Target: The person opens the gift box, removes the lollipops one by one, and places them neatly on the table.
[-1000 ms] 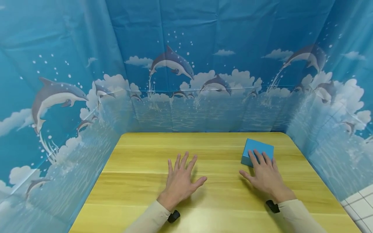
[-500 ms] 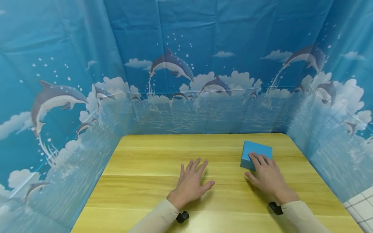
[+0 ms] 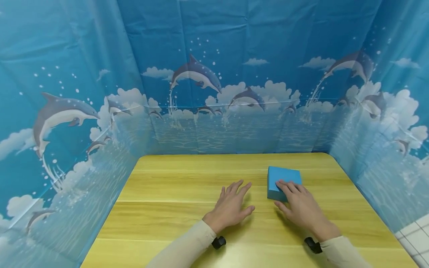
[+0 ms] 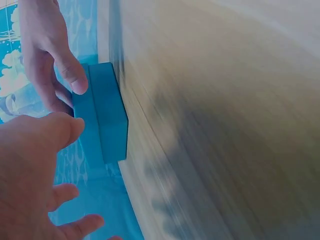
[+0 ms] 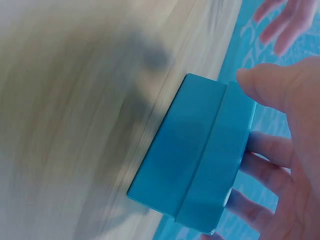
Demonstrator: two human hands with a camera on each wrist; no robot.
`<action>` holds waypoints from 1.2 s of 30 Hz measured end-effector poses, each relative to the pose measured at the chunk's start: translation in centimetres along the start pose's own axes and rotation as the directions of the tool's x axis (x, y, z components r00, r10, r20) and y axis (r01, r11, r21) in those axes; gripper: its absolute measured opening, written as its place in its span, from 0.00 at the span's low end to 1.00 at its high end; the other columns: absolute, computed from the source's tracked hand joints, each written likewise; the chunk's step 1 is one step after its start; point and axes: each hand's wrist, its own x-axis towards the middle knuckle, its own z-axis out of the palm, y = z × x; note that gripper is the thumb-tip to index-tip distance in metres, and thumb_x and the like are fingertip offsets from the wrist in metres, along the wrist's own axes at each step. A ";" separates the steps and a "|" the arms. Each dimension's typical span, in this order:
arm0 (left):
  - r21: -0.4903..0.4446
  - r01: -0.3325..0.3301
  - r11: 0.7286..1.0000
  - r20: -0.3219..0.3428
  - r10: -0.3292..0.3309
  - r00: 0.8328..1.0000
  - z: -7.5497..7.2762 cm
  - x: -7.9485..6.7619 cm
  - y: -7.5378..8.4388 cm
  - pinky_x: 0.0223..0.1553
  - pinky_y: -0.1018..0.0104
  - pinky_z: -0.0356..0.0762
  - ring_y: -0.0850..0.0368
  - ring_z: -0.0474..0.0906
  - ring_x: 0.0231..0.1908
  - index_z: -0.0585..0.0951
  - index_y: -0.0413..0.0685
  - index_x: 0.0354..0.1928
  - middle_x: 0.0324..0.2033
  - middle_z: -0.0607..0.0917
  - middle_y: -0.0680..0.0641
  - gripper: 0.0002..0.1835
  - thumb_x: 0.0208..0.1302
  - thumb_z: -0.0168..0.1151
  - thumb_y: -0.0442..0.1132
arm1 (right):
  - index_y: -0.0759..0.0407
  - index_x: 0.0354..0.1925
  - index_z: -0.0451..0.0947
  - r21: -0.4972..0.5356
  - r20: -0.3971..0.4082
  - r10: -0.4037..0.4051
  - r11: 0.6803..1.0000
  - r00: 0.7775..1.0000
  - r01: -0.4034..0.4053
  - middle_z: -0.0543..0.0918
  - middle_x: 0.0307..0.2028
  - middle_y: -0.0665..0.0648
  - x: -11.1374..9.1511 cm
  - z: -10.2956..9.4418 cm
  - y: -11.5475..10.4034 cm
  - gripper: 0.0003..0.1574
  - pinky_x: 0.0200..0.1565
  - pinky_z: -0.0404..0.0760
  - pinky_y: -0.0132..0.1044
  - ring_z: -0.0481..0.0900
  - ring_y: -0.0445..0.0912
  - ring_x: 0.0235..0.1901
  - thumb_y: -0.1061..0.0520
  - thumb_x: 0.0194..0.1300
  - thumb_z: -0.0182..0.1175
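Observation:
A blue lidded box (image 3: 284, 175) sits on the right half of the yellow wooden table (image 3: 161, 186). My right hand (image 3: 303, 208) rests its fingers on the top of the box, with the thumb by the near side. In the right wrist view, the lid's seam runs along the box (image 5: 195, 150), and the fingers lie over its top face without wrapping round it. My left hand (image 3: 229, 208) hovers to the left of the box, fingers spread and holding nothing. From the left wrist, the box (image 4: 107, 115) appears just beyond the left thumb, apart from it in the head view.
A blue curtain printed with dolphins and clouds (image 3: 214, 130) hangs behind the table and along both sides. White floor tiles (image 3: 417, 238) show at the lower right. A black wrist strap (image 3: 313, 245) sits at the right cuff, another (image 3: 219, 242) at the left.
The box has slid left and slightly toward me under my right hand's fingers. My left hand has moved right, closer to the box, its fingers still spread.

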 end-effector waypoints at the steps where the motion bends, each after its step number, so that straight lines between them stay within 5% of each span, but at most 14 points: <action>1: 0.005 -0.005 1.000 -0.002 0.005 1.000 0.0 0.2 0.0 0.86 0.23 0.66 0.37 0.64 0.90 0.62 0.62 0.95 0.92 0.66 0.43 0.44 0.87 0.66 0.61 | 0.62 0.81 0.79 0.004 0.001 -0.005 1.000 1.000 0.005 0.85 0.76 0.66 0.0 0.0 -0.4 0.46 0.70 0.83 0.74 0.85 0.71 0.69 0.43 0.77 0.80; 16: 0.098 -0.143 0.985 -0.067 0.150 0.986 -0.1 2.0 -0.5 0.84 0.37 0.75 0.39 0.71 0.87 0.63 0.58 0.94 0.93 0.63 0.44 0.44 0.86 0.70 0.57 | 0.54 0.81 0.82 0.010 0.000 -0.055 0.998 0.998 0.055 0.85 0.78 0.60 -0.2 0.4 -4.1 0.37 0.64 0.88 0.74 0.85 0.67 0.72 0.47 0.81 0.77; 27: 0.131 -0.131 0.983 -0.010 0.133 0.991 0.1 2.1 -1.0 0.86 0.39 0.74 0.41 0.70 0.87 0.65 0.61 0.93 0.95 0.58 0.47 0.45 0.84 0.70 0.64 | 0.51 0.81 0.82 0.032 0.015 -0.081 0.996 0.997 0.081 0.85 0.79 0.57 -0.4 0.5 -5.3 0.38 0.65 0.87 0.75 0.85 0.66 0.73 0.49 0.79 0.78; 36: 0.047 -0.078 0.996 0.016 0.077 0.997 -0.9 1.5 -1.7 0.84 0.46 0.77 0.44 0.69 0.88 0.76 0.54 0.78 0.93 0.62 0.42 0.40 0.77 0.76 0.68 | 0.48 0.80 0.83 0.090 0.046 -0.118 0.989 0.992 0.113 0.85 0.80 0.53 -0.3 0.7 -7.1 0.39 0.64 0.87 0.74 0.85 0.64 0.73 0.47 0.77 0.80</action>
